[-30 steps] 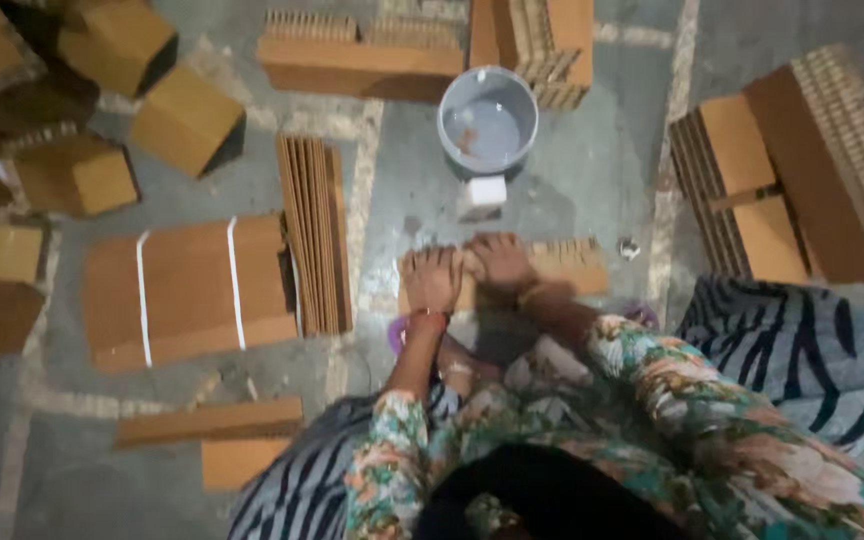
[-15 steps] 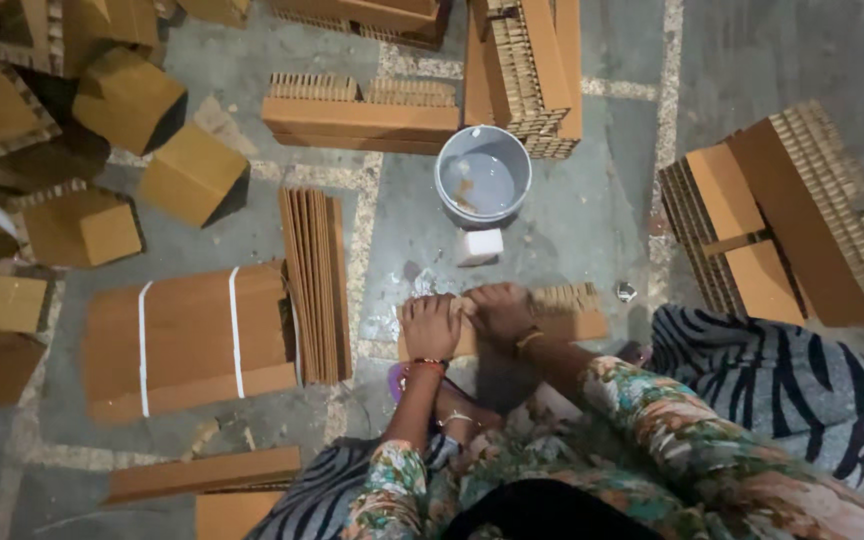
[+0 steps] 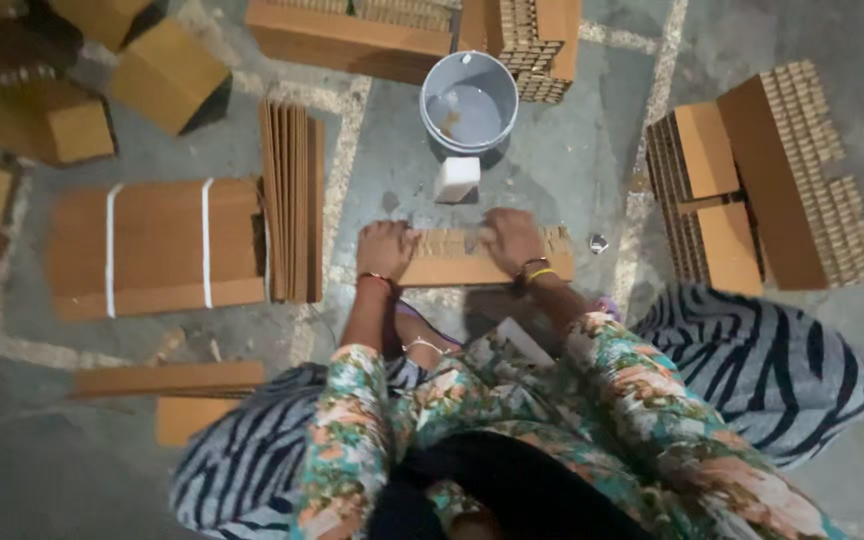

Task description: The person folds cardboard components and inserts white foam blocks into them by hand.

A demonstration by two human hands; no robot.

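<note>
A long brown honeycomb cardboard block lies flat on the concrete floor in front of me. My left hand presses down on its left end. My right hand presses on it nearer the right end, fingers curled over the far edge. Both wrists wear bangles. Just beyond the block sit a small white block and a grey bucket holding some liquid.
A strapped bundle of flat cardboard sheets and upright sheets lie to the left. Honeycomb cardboard stacks stand right, more blocks at the back. Loose boxes sit far left. Cardboard strips lie near my knee.
My hands, close together at the block's left end before, have spread apart along it. The view has shifted, so everything sits lower in the frame.
</note>
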